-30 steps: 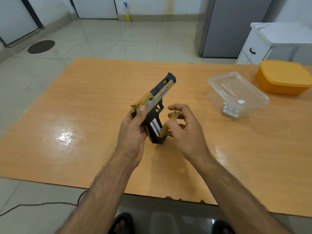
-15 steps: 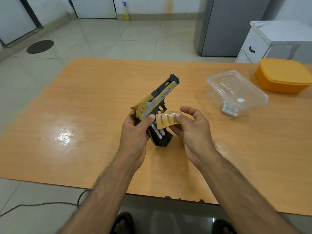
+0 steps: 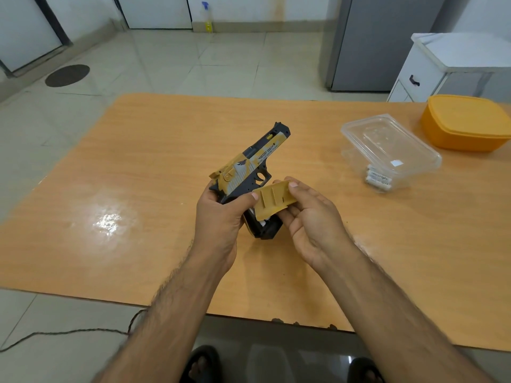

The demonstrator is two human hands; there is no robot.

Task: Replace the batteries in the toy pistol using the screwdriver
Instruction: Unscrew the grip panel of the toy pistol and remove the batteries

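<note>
A yellow, grey and black toy pistol [image 3: 253,164] is held above the wooden table [image 3: 138,167], barrel pointing away and to the right. My left hand [image 3: 218,217] grips its rear and grip. My right hand [image 3: 307,217] pinches the detached yellow grip cover [image 3: 272,200], inner ribbed side up, in front of the pistol's grip. White batteries show in the open compartment [image 3: 262,223] just under the cover. No screwdriver is in view.
A clear plastic box [image 3: 387,150] with white batteries [image 3: 377,181] inside sits to the right. A closed orange container [image 3: 464,121] stands at the far right. A black cable [image 3: 69,331] lies on the floor below the table's near edge.
My right hand lifted the yellow cover off the pistol's grip and turned its inner side up. The pistol tilted slightly; the battery compartment is now partly hidden behind the cover.
</note>
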